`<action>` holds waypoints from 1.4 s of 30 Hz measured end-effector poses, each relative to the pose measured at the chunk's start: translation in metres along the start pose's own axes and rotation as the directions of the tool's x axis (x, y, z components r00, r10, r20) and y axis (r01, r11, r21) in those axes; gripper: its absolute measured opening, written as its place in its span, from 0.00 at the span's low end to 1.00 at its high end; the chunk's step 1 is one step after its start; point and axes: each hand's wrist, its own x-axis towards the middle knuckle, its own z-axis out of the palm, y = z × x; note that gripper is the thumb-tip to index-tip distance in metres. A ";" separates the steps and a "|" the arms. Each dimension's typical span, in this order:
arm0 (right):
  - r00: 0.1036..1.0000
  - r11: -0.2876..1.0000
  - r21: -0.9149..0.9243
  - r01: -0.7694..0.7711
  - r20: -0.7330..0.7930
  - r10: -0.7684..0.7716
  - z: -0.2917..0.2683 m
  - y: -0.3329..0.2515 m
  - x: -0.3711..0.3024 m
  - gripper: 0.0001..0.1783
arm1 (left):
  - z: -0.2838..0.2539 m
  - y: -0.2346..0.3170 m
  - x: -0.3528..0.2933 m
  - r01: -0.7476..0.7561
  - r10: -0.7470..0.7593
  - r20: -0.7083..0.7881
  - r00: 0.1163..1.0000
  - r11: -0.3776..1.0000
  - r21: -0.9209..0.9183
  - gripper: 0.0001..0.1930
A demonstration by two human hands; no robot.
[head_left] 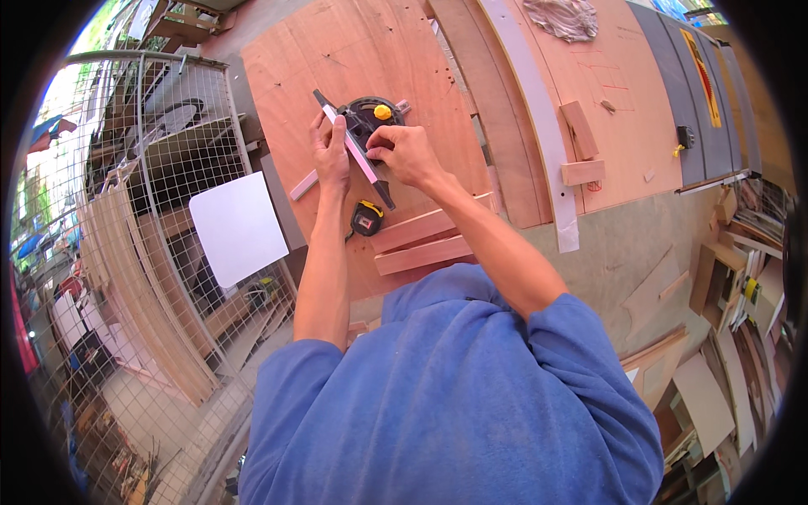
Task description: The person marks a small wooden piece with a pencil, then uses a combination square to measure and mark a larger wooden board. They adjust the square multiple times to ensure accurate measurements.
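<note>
A black miter gauge (359,130) with a yellow knob (382,112) and a long, pale-faced fence (364,162) is over the plywood bench top (295,67). My left hand (332,160) grips the fence near its far end, thumb along its face. On the other side, my right hand (410,154) has its fingertips pinched close to the gauge body; anything between them is too small to make out. A black and yellow tape measure (367,219) lies nearer to me. Two wooden strips (423,255) rest beside my right forearm, and a short strip (304,184) lies by my left wrist.
A wire mesh panel (185,210) with a white sheet (240,227) stands to the left. To the right, a long pale rail (539,109) borders another board bearing small wood blocks (579,130) and a crumpled plastic bag (562,18). Wood offcuts (703,400) pile up at lower right.
</note>
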 end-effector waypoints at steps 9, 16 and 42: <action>0.995 0.988 -0.115 -0.100 -0.010 0.100 0.002 -0.012 -0.001 0.11 | 0.005 0.004 -0.002 -0.078 0.090 -0.047 0.995 0.973 0.218 0.27; 0.990 0.976 -0.211 -0.048 -0.137 0.019 0.019 0.003 -0.005 0.09 | 0.033 0.010 -0.025 -0.040 0.096 -0.156 0.983 0.944 0.327 0.27; 0.880 0.896 -0.244 0.372 0.399 -0.257 -0.030 0.005 0.027 0.10 | 0.020 -0.017 -0.008 -0.040 0.054 -0.105 0.993 0.991 0.130 0.24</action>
